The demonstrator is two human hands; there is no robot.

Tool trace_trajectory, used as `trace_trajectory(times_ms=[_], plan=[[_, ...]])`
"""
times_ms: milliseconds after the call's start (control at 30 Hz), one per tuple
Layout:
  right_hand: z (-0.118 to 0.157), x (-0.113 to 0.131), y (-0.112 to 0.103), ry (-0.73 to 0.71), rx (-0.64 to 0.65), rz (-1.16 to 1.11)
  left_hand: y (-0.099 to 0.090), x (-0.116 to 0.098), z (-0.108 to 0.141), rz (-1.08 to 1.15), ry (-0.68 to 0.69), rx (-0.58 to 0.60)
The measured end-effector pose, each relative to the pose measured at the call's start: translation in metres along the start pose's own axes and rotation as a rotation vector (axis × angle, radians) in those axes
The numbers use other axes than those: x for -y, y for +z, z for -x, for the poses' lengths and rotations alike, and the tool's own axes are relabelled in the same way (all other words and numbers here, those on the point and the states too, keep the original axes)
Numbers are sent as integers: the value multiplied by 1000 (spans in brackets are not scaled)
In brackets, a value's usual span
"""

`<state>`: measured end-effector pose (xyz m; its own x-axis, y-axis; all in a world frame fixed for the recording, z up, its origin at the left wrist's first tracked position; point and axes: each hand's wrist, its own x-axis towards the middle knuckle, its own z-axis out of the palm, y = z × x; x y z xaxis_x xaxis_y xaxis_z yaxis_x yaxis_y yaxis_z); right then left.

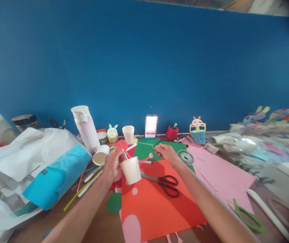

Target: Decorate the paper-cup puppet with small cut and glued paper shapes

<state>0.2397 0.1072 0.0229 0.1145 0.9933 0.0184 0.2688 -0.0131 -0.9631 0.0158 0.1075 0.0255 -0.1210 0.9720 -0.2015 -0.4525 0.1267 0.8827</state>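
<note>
The left hand [112,164] is gripping a white paper cup [131,172], fingers closing on it near the rim, and the cup is tilting above an orange-red paper sheet [164,216]. A red paper disc with drawn markings [121,145] is showing just beyond those fingers, and a curved red strip with a round pink tip [150,155] is reaching out beside the cup. Over to the right hand [166,152]: it's hovering over a green paper sheet [140,152], thumb and fingertips pressing together, though I can't tell whether anything thin is sitting between them. Black-handled metal scissors [159,180] are lying on the orange-red sheet, blades pointing towards the cup. A clear roll of tape [190,158] is resting near the right forearm, and a pink paper sheet [227,179] is spreading out beyond it.
</note>
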Motion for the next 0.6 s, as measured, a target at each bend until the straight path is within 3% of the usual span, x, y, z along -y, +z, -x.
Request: trace_trajectory(times_ms=[200, 267, 600], plan=[[8, 3, 2, 109, 291, 34, -2, -2, -2, 7, 53, -16], [9, 1, 5, 116, 336, 2, -2, -1, -2, 3, 50, -4], [11, -1, 18, 69, 245, -170, -3, 3, -1, -107, 66, 59]])
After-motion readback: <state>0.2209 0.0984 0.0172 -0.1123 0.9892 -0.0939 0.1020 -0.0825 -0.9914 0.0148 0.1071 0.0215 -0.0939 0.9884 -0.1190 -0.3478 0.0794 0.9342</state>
